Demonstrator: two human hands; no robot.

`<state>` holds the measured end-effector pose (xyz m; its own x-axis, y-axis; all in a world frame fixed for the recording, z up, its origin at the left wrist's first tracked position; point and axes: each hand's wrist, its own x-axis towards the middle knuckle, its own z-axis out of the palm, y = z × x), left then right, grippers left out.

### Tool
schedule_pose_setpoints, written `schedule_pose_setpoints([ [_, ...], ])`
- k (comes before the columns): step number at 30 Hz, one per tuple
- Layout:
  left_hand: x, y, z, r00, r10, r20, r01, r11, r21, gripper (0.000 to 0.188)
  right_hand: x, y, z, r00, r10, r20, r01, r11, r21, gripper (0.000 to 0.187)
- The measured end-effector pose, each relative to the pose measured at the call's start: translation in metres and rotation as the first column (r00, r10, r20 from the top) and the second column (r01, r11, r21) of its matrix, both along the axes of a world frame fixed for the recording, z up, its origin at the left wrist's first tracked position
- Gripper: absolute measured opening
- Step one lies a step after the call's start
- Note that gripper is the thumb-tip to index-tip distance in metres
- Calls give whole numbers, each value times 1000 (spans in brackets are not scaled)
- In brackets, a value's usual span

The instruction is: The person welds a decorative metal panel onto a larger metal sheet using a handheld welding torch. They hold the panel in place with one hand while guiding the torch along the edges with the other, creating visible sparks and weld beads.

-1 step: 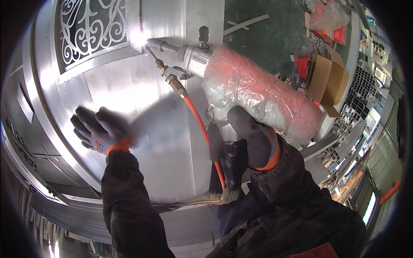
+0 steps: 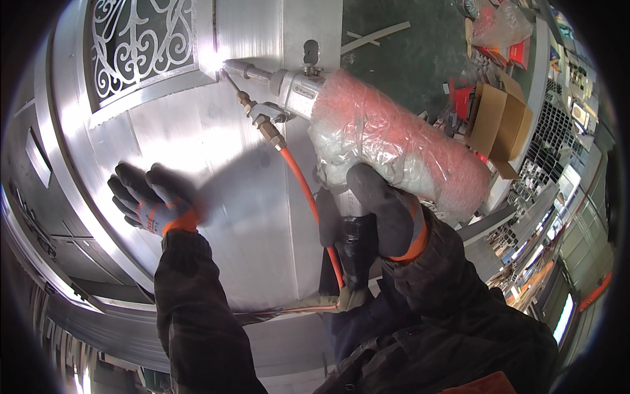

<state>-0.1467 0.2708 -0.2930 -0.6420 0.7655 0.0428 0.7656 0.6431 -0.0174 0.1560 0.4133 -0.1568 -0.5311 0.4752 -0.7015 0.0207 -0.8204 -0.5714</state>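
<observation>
My right hand (image 2: pixel 390 213), in a dark glove with an orange cuff, is wrapped round the black-taped handle of a welding gun (image 2: pixel 400 134). Clear and pinkish bubble wrap covers the gun's body. Its metal nozzle points left, and a glaring white spot glows at the tip, beside the lower right corner of a scrollwork grille (image 2: pixel 144 49) in a silvery metal panel (image 2: pixel 243 243). An orange hose (image 2: pixel 300 177) runs from a brass fitting under the nozzle down past the handle. My gloved left hand (image 2: pixel 154 197) rests on the panel with its fingers spread, holding nothing.
An opened cardboard box (image 2: pixel 497 121) stands to the right, near red packages and a plastic bag (image 2: pixel 512 26). Crossed light strips (image 2: pixel 375 38) lie on the dark green surface beyond the panel. Stacked metal tubes (image 2: pixel 558 121) line the far right.
</observation>
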Motion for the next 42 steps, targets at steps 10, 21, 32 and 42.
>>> schedule_pose_setpoints([
  [10,6,8,3,1000,-10,11,9,1000,28,68,5,-5,1,999,14,-29,-15,999,-45,52],
  [21,4,4,0,999,36,-30,-35,999,25,69,11,-19,1,994,-32,-100,18,991,-131,59],
  [32,2,3,5,999,46,-5,-46,999,1,73,24,-7,31,994,74,86,-65,993,-100,69],
  [42,6,9,5,998,65,25,-66,998,5,75,10,0,11,989,-35,147,18,993,115,64],
])
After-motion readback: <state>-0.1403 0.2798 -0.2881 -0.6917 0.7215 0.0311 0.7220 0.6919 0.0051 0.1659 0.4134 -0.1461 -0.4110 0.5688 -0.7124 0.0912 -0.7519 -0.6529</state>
